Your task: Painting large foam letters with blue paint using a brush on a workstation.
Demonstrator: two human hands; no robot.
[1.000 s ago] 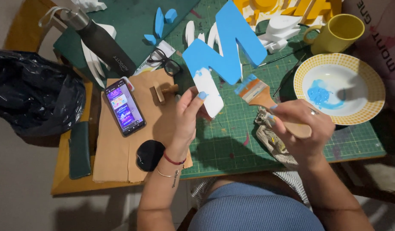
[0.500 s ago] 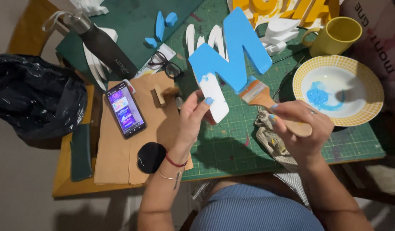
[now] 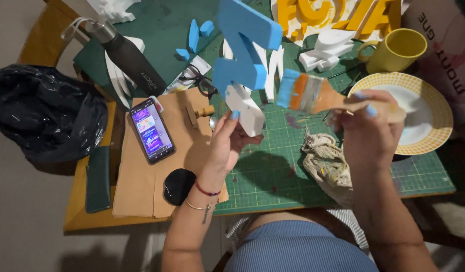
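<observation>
My left hand [image 3: 227, 143] grips the white unpainted lower end of a big foam letter [image 3: 245, 55] and holds it up above the green cutting mat [image 3: 272, 176]. The letter's upper part is painted blue. My right hand [image 3: 368, 131] holds a flat wooden paintbrush [image 3: 313, 93] with blue paint on its bristles. The bristles sit just right of the letter's blue edge. A yellow-rimmed plate [image 3: 434, 118] lies under and behind my right hand.
A yellow mug [image 3: 396, 50] and yellow foam letters [image 3: 338, 15] stand at the back. A crumpled rag [image 3: 328, 161] lies on the mat. A lit phone [image 3: 152, 131], black round lid [image 3: 179, 185], glasses [image 3: 202, 80], dark bottle [image 3: 129, 58] and black bag [image 3: 41, 113] are left.
My left hand has lifted the foam letter off the mat toward the camera. My right hand has raised the brush from low near the rag up to the letter's edge.
</observation>
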